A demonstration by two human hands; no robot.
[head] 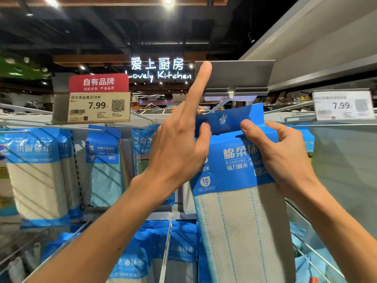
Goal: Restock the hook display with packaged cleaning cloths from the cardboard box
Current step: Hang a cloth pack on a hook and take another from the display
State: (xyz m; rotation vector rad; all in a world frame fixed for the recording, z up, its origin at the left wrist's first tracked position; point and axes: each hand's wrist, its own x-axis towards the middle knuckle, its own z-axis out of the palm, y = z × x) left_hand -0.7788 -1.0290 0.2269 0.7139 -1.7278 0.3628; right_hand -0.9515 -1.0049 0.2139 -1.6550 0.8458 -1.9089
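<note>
A packaged cleaning cloth [238,211], grey-white with a blue card header and a hang hole [222,119], is held up in the middle of the view, just below a metal display hook [219,106]. My left hand [179,148] pinches the header's left edge with its thumb, while its index finger points straight up and touches the grey label holder [234,75] above the hook. My right hand [279,158] grips the header's right side, thumb on the front. The cardboard box is out of view.
Other blue-headed cloth packs hang on hooks at the left [36,176] and centre-left [106,166], and more fill the lower row [163,252]. Price tags reading 7.99 stand at the left [98,107] and right [342,105]. A grey shelf [326,58] overhangs the right side.
</note>
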